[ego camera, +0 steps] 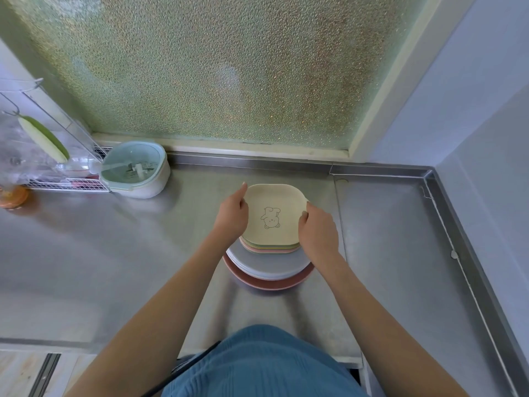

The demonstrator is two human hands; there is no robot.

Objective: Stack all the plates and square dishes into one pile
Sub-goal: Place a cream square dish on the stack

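One pile stands on the steel counter in front of me. Its base is a pink round plate [266, 283], with grey-white round plates [269, 267] on it. On those sits a stack of several pastel square dishes [270, 247], and the top one is a cream square dish [274, 207] with a bear drawing. My left hand [231, 216] grips the left edge of the square dishes. My right hand [317, 227] grips their right edge. My fingers hide both side edges.
A pale green strainer basket in a white tub [134, 170] stands at the back left, beside a wire dish rack [54, 156]. An orange item [13, 196] sits at the far left. A raised counter rim [446, 213] runs along the right, and patterned glass [214, 67] stands behind.
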